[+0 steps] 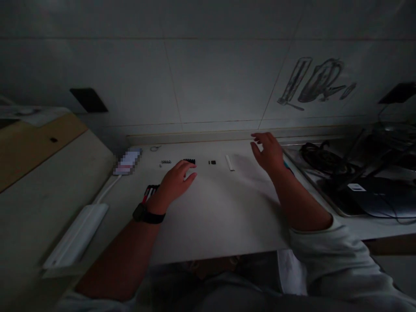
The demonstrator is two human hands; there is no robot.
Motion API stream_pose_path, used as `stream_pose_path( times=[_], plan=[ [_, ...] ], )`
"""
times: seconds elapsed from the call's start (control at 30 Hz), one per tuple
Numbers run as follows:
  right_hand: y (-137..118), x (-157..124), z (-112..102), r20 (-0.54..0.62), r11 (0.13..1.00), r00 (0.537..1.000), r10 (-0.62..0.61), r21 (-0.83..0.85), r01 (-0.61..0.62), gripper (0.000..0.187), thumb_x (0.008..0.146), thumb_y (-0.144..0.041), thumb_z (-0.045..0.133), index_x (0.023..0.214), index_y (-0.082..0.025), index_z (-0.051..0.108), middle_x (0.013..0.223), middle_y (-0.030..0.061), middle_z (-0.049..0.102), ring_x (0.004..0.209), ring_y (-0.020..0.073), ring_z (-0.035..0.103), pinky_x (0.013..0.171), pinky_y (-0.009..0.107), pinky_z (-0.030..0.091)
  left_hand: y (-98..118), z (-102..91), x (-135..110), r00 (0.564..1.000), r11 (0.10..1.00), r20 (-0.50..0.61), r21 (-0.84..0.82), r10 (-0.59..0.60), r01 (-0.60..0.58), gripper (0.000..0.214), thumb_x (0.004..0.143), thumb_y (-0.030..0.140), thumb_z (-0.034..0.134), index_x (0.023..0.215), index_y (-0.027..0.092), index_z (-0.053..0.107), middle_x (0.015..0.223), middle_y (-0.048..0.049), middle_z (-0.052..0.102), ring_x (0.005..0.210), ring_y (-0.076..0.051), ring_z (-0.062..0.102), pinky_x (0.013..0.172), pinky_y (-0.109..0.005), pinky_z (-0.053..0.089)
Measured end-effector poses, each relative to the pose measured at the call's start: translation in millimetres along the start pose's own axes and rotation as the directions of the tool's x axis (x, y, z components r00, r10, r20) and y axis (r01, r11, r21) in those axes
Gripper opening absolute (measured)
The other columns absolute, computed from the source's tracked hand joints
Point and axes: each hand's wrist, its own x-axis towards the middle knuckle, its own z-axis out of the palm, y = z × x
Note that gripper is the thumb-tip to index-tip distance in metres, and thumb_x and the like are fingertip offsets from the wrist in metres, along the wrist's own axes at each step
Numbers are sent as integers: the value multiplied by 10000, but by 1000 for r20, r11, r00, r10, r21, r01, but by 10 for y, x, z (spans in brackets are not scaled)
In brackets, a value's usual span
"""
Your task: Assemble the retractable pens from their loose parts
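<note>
The scene is dim. My left hand [178, 180], with a dark watch on its wrist, rests on the white table [214, 216], fingers loosely curled toward a small black ridged part [189, 161]; whether it holds anything is unclear. My right hand [268, 151] hovers open above the table's far right, fingers spread, holding nothing. Between the hands lie a tiny black piece [212, 162] and a short white strip [229, 162]. A row of small grey bits [165, 162] sits left of the black part.
Red-and-black pens [150, 191] lie by my left wrist. A white cable and long white block [76, 238] lie at left, with a blurred packet [127, 162] behind. A metal tray [328, 203] at right holds dark cables and a black device. Wall close behind.
</note>
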Motion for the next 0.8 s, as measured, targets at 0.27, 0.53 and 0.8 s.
stream_pose_path(
  times=[0.27, 0.53, 0.8],
  plan=[
    [-795, -403, 452, 454, 875, 749, -483, 268, 403, 284, 1039, -308, 507, 1206, -240, 726, 1156, 114, 725, 1048, 264, 659, 919, 388, 518, -180, -255, 19, 987, 983, -91, 118, -131, 141, 213, 994, 304, 599, 1174, 224, 679, 1157, -66, 680, 878, -190, 643, 897, -364, 528],
    [-871, -504, 623, 549, 841, 638, -539, 306, 447, 272, 1052, -301, 503, 1140, -217, 746, 1089, 102, 725, 1001, 240, 660, 883, 366, 521, -613, -468, -105, 931, 928, 140, 213, -338, 305, 210, 824, 248, 749, 1033, 231, 737, 1025, -71, 737, 926, -253, 685, 832, -365, 520],
    [-850, -511, 644, 535, 836, 643, -548, 341, 430, 284, 1051, -301, 497, 1170, -229, 745, 1088, 105, 726, 998, 236, 660, 872, 364, 522, -773, -480, -232, 870, 877, 238, 339, -431, 341, 339, 708, 230, 807, 1036, 239, 726, 986, -68, 721, 824, -231, 681, 670, -305, 493]
  ],
)
